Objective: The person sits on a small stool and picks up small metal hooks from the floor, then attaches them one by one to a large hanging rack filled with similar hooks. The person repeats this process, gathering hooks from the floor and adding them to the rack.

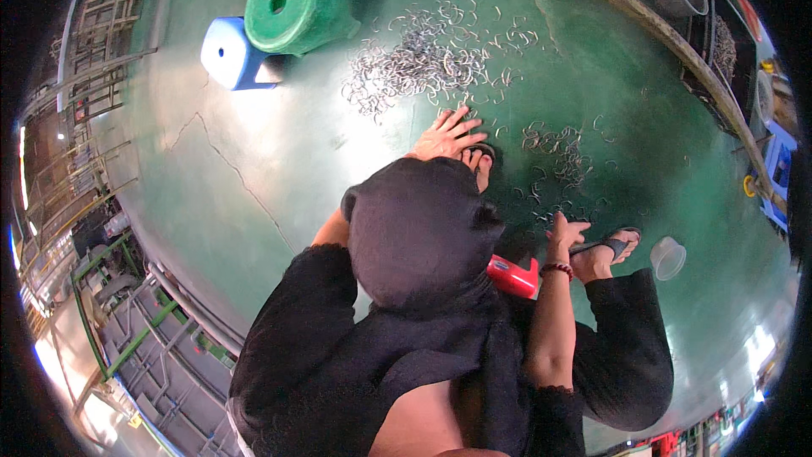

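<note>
My left hand [448,135] reaches past my bent left knee, its fingers spread and slightly blurred, low by the near edge of a heap of small curved silver metal pieces [423,63]. It is beside my sandalled left foot [480,165], and nothing shows in it. My right hand [567,233], with a dark red bead bracelet [556,268] at its wrist, is near a smaller scatter of the same pieces [558,152]. Its visible fingers are stretched apart, with no piece seen in them. Between my legs is a red plastic object [513,277], partly hidden by dark clothing.
A green round stool [296,4] and a blue stool [233,55] stand at the far left. On the right, a clear plastic tub [668,258] rests on the green floor [228,195] near my right foot [622,247]. Metal racks [161,322] line the left side.
</note>
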{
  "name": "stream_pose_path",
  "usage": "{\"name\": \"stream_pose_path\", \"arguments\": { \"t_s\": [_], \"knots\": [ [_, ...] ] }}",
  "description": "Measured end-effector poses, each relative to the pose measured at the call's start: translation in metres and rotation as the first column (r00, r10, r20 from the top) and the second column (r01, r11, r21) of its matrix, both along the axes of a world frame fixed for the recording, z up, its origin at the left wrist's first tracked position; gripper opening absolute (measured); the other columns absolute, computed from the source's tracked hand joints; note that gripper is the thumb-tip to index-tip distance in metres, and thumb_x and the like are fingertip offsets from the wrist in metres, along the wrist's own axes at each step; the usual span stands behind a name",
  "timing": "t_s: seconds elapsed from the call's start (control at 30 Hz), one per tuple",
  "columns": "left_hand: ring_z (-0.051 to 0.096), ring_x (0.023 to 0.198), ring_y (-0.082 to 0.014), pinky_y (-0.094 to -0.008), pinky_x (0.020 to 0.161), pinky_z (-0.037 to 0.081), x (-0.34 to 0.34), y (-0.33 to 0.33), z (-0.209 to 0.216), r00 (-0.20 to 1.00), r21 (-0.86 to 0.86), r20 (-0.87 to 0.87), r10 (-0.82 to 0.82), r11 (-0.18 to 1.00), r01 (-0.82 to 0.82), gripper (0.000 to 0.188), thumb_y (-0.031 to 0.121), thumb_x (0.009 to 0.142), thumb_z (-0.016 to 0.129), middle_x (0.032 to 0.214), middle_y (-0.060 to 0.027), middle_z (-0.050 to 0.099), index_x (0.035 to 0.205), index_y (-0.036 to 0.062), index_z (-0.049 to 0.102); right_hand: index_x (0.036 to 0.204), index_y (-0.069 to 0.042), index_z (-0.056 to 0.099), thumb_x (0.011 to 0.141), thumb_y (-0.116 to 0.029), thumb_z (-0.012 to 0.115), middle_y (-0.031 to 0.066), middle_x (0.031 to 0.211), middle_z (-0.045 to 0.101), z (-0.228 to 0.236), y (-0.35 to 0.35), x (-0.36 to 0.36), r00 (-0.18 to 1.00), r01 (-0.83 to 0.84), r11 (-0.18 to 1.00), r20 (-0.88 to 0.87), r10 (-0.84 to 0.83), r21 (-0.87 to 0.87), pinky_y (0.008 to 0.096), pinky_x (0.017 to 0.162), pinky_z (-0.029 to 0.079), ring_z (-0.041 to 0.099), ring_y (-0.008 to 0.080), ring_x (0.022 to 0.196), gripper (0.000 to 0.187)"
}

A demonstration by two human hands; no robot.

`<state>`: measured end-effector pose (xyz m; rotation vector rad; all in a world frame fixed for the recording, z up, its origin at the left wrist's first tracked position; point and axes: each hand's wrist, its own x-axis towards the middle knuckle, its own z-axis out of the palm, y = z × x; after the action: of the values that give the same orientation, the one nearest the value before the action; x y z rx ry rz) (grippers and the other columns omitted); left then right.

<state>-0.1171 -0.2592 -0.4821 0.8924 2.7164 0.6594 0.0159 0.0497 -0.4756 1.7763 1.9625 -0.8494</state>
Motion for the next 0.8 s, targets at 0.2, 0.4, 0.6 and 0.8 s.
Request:
{"name": "stream_pose_path", "arguments": {
  "t_s": [0.2, 0.4, 0.6, 0.8],
  "knots": [
    [0.022, 0.133, -0.0259, -0.0467, 0.108, 0.021, -0.052, -0.019, -0.037, 0.979, -0.274, -0.171, -0.108, 0.96, 0.058, 0.058, 0.015, 0.078, 0.05, 0.14, 0.0013, 0.033, 0.133, 0.0277, 0.037, 0.141, -0.002, 0.006, 0.072, -0.015, 0.063, 0.0299, 0.111, 0.036, 0.008, 0.034, 0.004, 0.837, -0.464, 0.806, -0.115, 0.534, 0.367, 0.0425, 0.092, 0.034, 0.039, 0.0407, 0.099, 0.091],
    [0.047, 0.107, -0.0211, -0.0392, 0.085, 0.038, -0.113, -0.001, -0.01, 0.938, -0.024, -0.329, -0.107, 0.994, 0.105, 0.042, 0.013, 0.074, 0.051, 0.118, 0.0045, 0.052, 0.114, 0.0219, 0.056, 0.141, -0.006, 0.016, 0.075, -0.006, 0.06, 0.0227, 0.11, 0.038, 0.03, 0.052, -0.055, 0.75, -0.436, 0.82, -0.354, 0.559, 0.372, 0.0399, 0.087, 0.037, 0.041, 0.0338, 0.096, 0.08],
    [0.026, 0.131, -0.0249, -0.0484, 0.107, 0.022, -0.156, 0.156, -0.033, 0.886, -0.137, -0.443, -0.139, 0.987, 0.086, 0.043, 0.034, 0.085, 0.048, 0.137, 0.0007, 0.038, 0.125, 0.0166, 0.05, 0.14, -0.008, 0.024, 0.078, 0.002, 0.053, 0.0139, 0.105, 0.039, 0.033, -0.006, -0.115, 0.43, -0.636, 0.678, -0.561, 0.708, 0.368, 0.0319, 0.078, 0.04, 0.042, 0.0237, 0.089, 0.069],
    [0.015, 0.136, -0.025, -0.0475, 0.11, 0.009, -0.185, 0.117, -0.049, 0.96, -0.137, -0.27, 0.072, 0.984, -0.113, 0.062, 0.046, 0.09, 0.035, 0.146, -0.0023, 0.023, 0.141, 0.0128, 0.022, 0.138, -0.008, 0.031, 0.078, 0.003, 0.052, 0.0103, 0.102, 0.042, 0.065, -0.027, -0.131, 0.407, -0.721, 0.649, -0.61, 0.681, 0.243, 0.0293, 0.075, 0.04, 0.041, 0.0196, 0.088, 0.065]
  ]
}}
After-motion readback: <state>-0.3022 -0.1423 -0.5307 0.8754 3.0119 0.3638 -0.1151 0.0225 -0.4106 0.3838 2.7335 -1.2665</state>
